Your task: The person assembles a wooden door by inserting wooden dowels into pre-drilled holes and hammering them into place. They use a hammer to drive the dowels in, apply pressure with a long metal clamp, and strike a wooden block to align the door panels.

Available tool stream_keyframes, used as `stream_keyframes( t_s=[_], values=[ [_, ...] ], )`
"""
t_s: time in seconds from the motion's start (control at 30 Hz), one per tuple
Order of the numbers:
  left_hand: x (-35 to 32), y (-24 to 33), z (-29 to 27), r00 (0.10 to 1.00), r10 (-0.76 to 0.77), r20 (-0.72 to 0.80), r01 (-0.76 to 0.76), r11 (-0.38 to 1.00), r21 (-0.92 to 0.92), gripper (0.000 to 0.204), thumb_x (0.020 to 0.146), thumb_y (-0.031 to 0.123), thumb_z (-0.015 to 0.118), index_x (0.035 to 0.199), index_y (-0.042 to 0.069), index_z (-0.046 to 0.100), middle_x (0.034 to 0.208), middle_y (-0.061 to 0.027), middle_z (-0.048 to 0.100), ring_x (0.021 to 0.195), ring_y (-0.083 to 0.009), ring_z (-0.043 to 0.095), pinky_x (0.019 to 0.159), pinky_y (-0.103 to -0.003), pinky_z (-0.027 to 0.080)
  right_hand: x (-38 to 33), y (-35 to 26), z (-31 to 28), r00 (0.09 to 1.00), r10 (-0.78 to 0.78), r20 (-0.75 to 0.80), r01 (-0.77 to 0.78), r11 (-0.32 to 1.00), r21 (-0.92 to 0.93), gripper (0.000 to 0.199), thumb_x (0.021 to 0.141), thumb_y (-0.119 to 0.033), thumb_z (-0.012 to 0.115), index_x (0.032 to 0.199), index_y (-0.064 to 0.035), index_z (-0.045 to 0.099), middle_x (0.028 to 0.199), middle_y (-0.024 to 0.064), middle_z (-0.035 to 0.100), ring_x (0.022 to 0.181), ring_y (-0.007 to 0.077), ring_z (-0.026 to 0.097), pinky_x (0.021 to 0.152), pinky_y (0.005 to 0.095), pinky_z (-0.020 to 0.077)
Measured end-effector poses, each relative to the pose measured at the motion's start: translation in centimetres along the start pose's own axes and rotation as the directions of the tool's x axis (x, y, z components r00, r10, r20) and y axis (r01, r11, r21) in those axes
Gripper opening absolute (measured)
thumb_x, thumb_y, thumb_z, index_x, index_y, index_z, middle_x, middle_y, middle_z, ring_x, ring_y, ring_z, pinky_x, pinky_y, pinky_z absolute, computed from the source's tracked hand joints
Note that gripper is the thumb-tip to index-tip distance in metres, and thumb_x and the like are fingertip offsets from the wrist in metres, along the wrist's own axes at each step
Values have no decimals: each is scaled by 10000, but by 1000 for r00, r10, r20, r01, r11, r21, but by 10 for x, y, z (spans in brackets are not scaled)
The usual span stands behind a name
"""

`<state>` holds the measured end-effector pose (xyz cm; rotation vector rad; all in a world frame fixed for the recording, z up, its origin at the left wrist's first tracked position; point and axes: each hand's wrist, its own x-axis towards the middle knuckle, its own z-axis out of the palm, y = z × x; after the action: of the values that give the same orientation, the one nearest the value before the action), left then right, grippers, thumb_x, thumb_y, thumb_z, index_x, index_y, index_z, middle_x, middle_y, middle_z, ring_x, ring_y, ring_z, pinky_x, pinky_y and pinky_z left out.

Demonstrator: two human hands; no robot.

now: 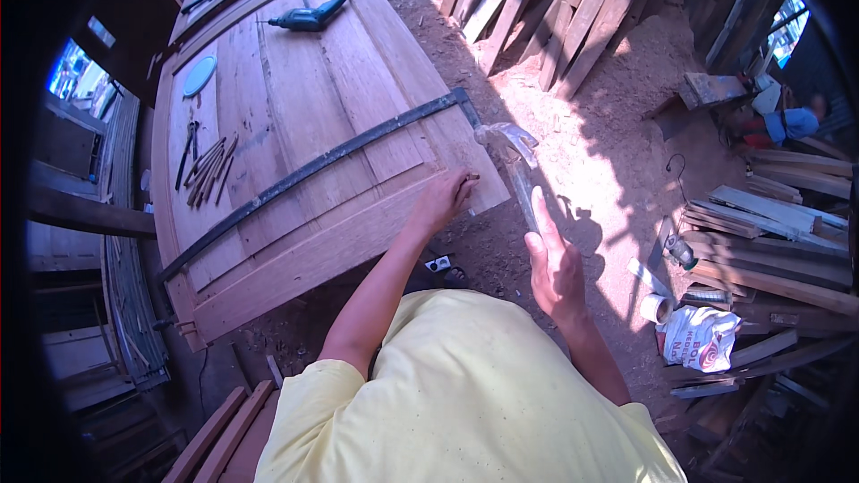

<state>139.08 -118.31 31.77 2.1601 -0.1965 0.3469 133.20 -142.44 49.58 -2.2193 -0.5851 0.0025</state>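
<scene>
My right hand (557,273) is wrapped round the handle of a claw hammer (508,137), raised just off the near right corner of a wooden door panel (304,89). My left hand (440,201) rests on that corner, its fingers pinched on what looks like a small wooden peg (472,177); most of the peg is hidden. A long dark bar clamp (331,156) spans the panel from side to side. On the panel's left part lie several thin wooden sticks (211,170), pliers (188,150) and a round pale lid (199,77).
A green power drill (309,18) lies at the panel's far end. Planks (573,27) lean at the back, and timber (769,250) is stacked on the right beside a white bag (702,338) and a tape roll (656,308). A person in blue (792,125) sits at the far right.
</scene>
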Motion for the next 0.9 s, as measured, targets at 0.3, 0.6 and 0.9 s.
stream_keyframes(
  t_s=[0.3,0.6,0.9],
  values=[
    [-43,-6,-32,900,-281,-332,299,954,3,143,1001,135,602,1025,-5,588,826,-225,641,774,-401,659,732,-463,511,12,27,19,971,135,197,-98,978,-186,621,1100,-199,511,1672,-147,275,903,282,704,758,463,708,625,510,550],
    [-47,-13,-28,872,-388,-300,338,918,-206,129,993,82,548,1082,-11,556,839,-248,642,803,-440,668,752,-477,512,-30,85,51,825,-347,-446,317,937,-143,636,1126,-201,452,1705,-173,190,783,92,645,531,142,487,491,330,410],
    [-54,-18,-30,879,-346,-329,295,935,-196,114,963,47,518,1066,1,537,744,-198,589,685,-357,648,682,-457,495,3,-3,-7,940,-20,-340,101,970,223,569,1146,-239,411,1688,-145,265,774,29,530,581,94,470,504,251,412]
  ],
)
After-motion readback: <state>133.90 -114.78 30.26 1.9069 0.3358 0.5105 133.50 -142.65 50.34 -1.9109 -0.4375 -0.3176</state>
